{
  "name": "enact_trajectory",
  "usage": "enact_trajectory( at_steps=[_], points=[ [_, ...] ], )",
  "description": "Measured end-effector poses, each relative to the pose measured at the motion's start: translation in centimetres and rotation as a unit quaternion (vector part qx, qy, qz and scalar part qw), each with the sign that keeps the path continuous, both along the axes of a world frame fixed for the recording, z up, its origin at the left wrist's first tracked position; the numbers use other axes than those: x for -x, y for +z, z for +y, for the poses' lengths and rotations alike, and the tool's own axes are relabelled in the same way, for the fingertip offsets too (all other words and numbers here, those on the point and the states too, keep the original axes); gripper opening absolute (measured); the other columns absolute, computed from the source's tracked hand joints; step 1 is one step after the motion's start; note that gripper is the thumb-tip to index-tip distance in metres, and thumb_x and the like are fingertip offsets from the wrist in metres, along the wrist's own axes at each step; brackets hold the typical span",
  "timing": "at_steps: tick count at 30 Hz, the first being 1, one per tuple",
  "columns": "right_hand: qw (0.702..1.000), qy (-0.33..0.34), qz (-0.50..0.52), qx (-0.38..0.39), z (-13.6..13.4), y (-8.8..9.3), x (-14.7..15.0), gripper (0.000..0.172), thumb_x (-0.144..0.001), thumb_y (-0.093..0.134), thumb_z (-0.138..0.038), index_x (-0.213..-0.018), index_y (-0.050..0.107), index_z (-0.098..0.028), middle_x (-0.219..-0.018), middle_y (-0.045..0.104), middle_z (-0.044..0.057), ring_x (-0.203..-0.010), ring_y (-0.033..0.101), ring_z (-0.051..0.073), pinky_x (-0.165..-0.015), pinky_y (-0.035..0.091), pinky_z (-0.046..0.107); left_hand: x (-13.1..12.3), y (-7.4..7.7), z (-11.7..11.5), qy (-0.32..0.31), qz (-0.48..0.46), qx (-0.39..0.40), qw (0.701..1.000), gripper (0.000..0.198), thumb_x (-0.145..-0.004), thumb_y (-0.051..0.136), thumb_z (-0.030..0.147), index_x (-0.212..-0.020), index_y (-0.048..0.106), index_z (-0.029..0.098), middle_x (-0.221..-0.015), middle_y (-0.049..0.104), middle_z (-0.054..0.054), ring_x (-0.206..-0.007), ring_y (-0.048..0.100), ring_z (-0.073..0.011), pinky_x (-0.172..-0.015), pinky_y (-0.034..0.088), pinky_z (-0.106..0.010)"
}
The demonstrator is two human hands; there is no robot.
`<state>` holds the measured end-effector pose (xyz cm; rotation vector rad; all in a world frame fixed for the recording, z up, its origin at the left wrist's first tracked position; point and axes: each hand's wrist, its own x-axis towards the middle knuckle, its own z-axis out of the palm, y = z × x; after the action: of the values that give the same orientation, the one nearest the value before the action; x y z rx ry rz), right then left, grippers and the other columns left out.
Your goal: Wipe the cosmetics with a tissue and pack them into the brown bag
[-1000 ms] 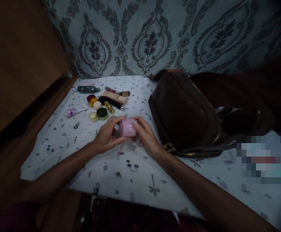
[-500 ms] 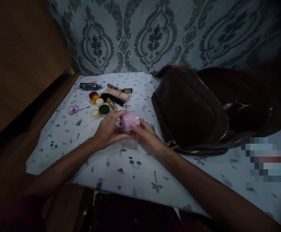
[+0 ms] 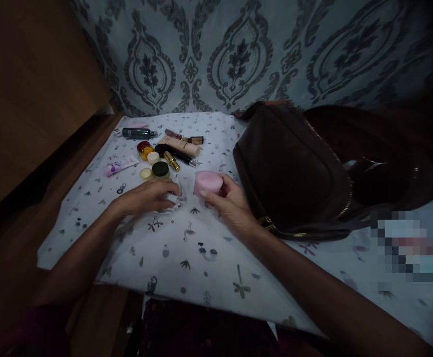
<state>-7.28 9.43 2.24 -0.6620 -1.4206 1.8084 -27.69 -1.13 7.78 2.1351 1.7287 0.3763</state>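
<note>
A round pink jar (image 3: 208,183) with a smooth, wide top is held above the cloth in my right hand (image 3: 234,206), thumb on its near side and fingers around its right side. My left hand (image 3: 147,196) is low over the cloth, its fingers curled on a crumpled whitish thing (image 3: 173,199); I cannot make out whether it is bunched tablecloth or a separate piece. Just beyond that hand stand a dark-lidded jar (image 3: 160,170) and a small pale-yellow pot (image 3: 146,173). A cream pot (image 3: 153,158) and a gold lipstick tube (image 3: 171,161) lie close by.
Farther back are an amber jar with a red lid (image 3: 145,150), a beige tube (image 3: 181,146), a dark green bottle (image 3: 139,133) and a pink-and-white tube (image 3: 120,166). A large brown bag (image 3: 290,168) lies on the right of the patterned tablecloth (image 3: 205,272). Patterned curtain (image 3: 190,49) hangs behind.
My left hand has let go of the pink jar and moved left and down to the cloth, closing on the whitish thing. My right hand has shifted slightly right, still holding the jar.
</note>
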Motion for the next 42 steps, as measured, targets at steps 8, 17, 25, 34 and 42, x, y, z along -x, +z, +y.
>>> enact_trajectory(
  at_steps=[8,17,25,34,42],
  points=[
    [0.969,-0.023,-0.14,-0.204,-0.5,-0.4,-0.1,0.042,-0.059,0.079,-0.035,-0.094,0.063,-0.018,-0.092,0.066,0.004,-0.084,0.061,0.023,-0.075,0.05,0.036,-4.2,-1.9,0.4,0.054,-0.12,-0.341,0.931,0.021,-0.093,0.059,0.033,-0.109,0.062,0.019,-0.106,0.062,-0.008,-0.098,0.058,-0.0205,-0.084,0.048,-0.033],
    [0.921,-0.026,-0.13,-0.367,-1.4,-0.9,-0.1,0.047,-0.059,0.083,-0.031,-0.1,0.061,-0.021,-0.1,0.062,0.006,-0.094,0.059,0.026,-0.084,0.05,0.039,-5.2,-2.8,0.7,0.102,-0.171,-0.259,0.945,0.024,-0.099,0.046,0.035,-0.096,0.061,0.017,-0.087,0.059,-0.004,-0.084,0.056,-0.0167,-0.077,0.046,-0.029],
    [0.976,-0.021,-0.1,-0.191,-0.9,-0.9,0.0,0.055,-0.058,0.087,-0.039,-0.104,0.062,-0.023,-0.102,0.064,0.005,-0.098,0.059,0.025,-0.087,0.049,0.039,-5.1,-3.1,0.8,0.141,-0.221,-0.219,0.94,0.028,-0.1,0.043,0.04,-0.091,0.057,0.018,-0.08,0.055,0.0,-0.075,0.052,-0.0143,-0.07,0.043,-0.026],
    [0.989,0.104,-0.054,-0.091,-1.3,0.3,-0.2,0.048,-0.057,0.087,-0.035,-0.097,0.067,-0.018,-0.094,0.066,0.002,-0.09,0.059,0.02,-0.08,0.049,0.032,-4.7,-2.4,0.3,0.026,-0.201,-0.252,0.946,0.034,-0.099,0.046,0.036,-0.118,0.068,0.018,-0.112,0.058,-0.011,-0.109,0.056,-0.022,-0.095,0.045,-0.038],
    [0.995,0.097,-0.016,0.031,-1.2,0.6,-0.3,0.042,-0.064,0.084,-0.042,-0.094,0.069,-0.018,-0.068,0.062,-0.003,-0.058,0.053,0.012,-0.058,0.044,0.026,-4.0,-2.9,0.7,0.039,-0.186,-0.311,0.931,0.036,-0.092,0.06,0.044,-0.114,0.068,0.018,-0.109,0.063,-0.011,-0.105,0.06,-0.0229,-0.09,0.048,-0.038]
  ],
)
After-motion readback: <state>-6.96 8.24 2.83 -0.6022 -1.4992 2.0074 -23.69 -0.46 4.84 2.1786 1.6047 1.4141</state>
